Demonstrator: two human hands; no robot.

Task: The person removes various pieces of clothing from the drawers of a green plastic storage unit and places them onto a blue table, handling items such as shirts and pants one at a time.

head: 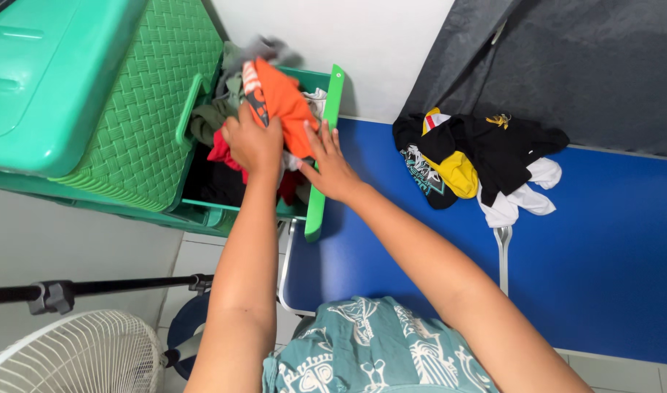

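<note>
An orange garment (282, 105) is gripped at the top of a heap of clothes (228, 156) packed into a green drawer (317, 196) that is pulled out of a green woven-pattern plastic cabinet (140, 109). The garment is held above the other clothes, near the drawer's front panel. The left hand (252, 142) is closed around the lower edge of the orange garment, with the knuckles turned toward the camera. The right hand (332, 169) is laid flat against the same garment, fingers (320, 143) spread and extended, so nothing is clasped by it; its heel is seen over the drawer's front panel. Red, olive and grey pieces are visible underneath and beside the orange one.

The drawer is found just beside a blue mat (602, 255). On that mat, well apart from the drawer, a pile of black, yellow and white clothing (486, 164) is spread out. A dark grey cloth (566, 65) is hung behind it against the wall. At the lower left, a white fan (71, 356) and a black pole (93, 290) are seen. A teal patterned garment (377, 349) is worn by the person.
</note>
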